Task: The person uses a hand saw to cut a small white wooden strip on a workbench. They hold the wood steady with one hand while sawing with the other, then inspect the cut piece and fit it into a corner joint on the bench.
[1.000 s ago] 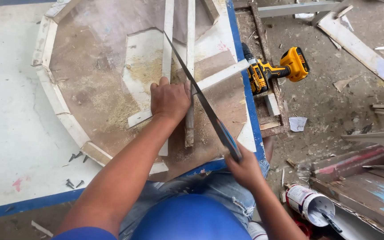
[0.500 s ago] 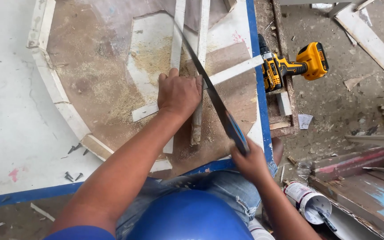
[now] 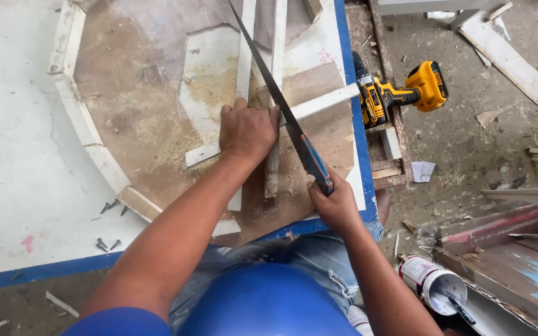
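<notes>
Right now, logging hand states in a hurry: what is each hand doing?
Left hand: closed, palm down, pressing the white wooden strip onto the board.
Right hand: closed around the blue-handled handsaw.

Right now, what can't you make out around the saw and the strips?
Head view only:
- saw blade tip: cut off by the top edge.
- Cut line in the wood strip: hidden under the left hand.
- saw handle end: wrapped by the right hand.
- dark screws: too small to count.
</notes>
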